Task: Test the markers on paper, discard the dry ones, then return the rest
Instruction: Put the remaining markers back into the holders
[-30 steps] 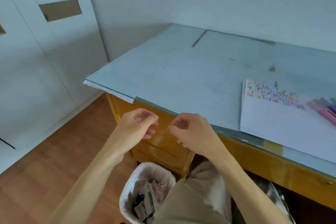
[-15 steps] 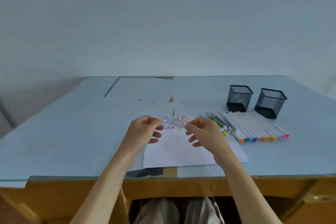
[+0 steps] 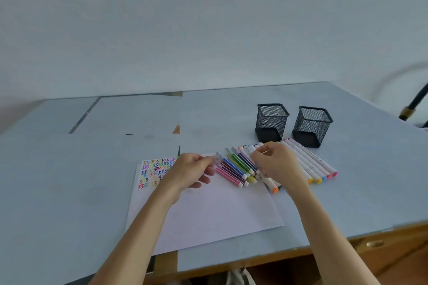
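Reaching over a row of markers lying on a desk, beside the test paper.
Left hand hovers over the paper's upper edge, fingers curled, seemingly pinching a blurred pale marker. Right hand sits above the white-barrelled markers, fingers bent; whether it grips one cannot be told. Two black mesh pen cups stand just behind.

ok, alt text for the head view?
Both hands reach a row of markers beside test paper on a desk: left hand, right hand. Two empty mesh pen cups stand behind.
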